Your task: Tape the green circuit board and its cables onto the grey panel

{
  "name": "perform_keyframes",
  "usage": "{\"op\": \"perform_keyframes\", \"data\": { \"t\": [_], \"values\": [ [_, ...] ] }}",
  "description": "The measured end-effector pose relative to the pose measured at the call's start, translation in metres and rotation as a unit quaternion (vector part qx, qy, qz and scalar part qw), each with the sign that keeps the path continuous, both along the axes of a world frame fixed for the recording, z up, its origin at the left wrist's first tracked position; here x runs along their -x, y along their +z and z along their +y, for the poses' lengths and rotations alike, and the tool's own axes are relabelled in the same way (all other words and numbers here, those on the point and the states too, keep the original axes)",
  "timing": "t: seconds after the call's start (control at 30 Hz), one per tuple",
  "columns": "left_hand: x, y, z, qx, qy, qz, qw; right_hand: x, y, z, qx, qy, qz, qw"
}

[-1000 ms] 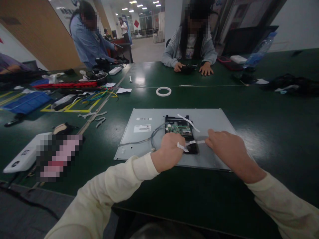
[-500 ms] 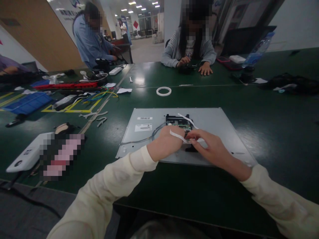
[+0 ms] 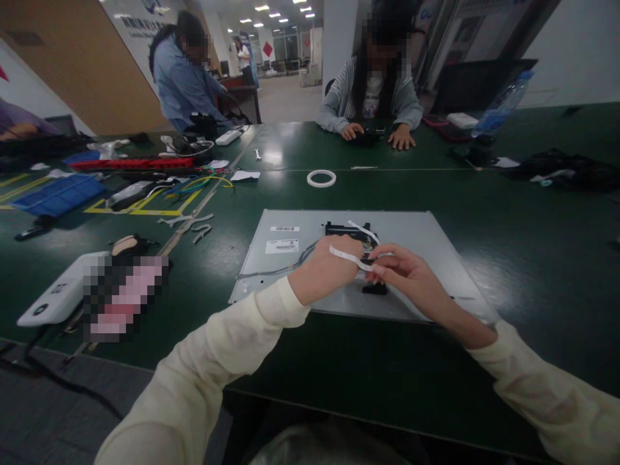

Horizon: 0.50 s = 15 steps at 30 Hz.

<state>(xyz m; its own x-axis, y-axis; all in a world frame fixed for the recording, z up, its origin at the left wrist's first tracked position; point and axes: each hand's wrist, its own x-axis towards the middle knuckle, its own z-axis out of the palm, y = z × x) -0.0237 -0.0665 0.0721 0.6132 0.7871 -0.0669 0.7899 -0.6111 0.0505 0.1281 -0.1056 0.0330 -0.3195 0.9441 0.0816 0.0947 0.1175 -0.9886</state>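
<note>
Tape is what we have between our hands: a white strip of tape (image 3: 345,257) stretched roughly left to right, rising a little toward our left side, just above the middle of the grey panel (image 3: 431,252). Our left hand (image 3: 323,274) is curled shut with the strip lying across its knuckles, and our right hand (image 3: 404,274) pinches the other end between thumb and fingertips. Both hands are about equally near; the strip's long axis runs from one to the other. Directly beneath it sit the black board housing (image 3: 349,230) and a second loose white strip (image 3: 364,230) (the circuit board itself is mostly hidden by our fingers, so we cannot tell how the tape stands to it). A grey cable (image 3: 285,266) leaves the housing toward the panel's left edge.

Room for moving is good: bare panel lies to the right and far side, and the green table (image 3: 533,258) is open beyond. The tape roll (image 3: 321,178) lies well apart, further across, toward the seated person (image 3: 375,97).
</note>
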Motion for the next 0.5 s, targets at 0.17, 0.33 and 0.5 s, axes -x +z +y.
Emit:
{"op": "perform_keyframes", "data": {
  "t": [0.17, 0.33, 0.5],
  "values": [
    [0.003, -0.001, 0.002, -0.024, 0.026, -0.008, 0.999, -0.003, -0.004, 0.0, 0.0, -0.029, 0.046, 0.999],
    [0.024, 0.015, 0.023, -0.033, 0.085, -0.042, 0.995, -0.008, 0.0, 0.003, -0.034, -0.102, 0.104, 0.989],
    [0.041, 0.035, 0.04, 0.195, 0.113, -0.23, 0.947, -0.011, -0.005, 0.008, -0.053, -0.163, 0.076, 0.982]
  ]
}}
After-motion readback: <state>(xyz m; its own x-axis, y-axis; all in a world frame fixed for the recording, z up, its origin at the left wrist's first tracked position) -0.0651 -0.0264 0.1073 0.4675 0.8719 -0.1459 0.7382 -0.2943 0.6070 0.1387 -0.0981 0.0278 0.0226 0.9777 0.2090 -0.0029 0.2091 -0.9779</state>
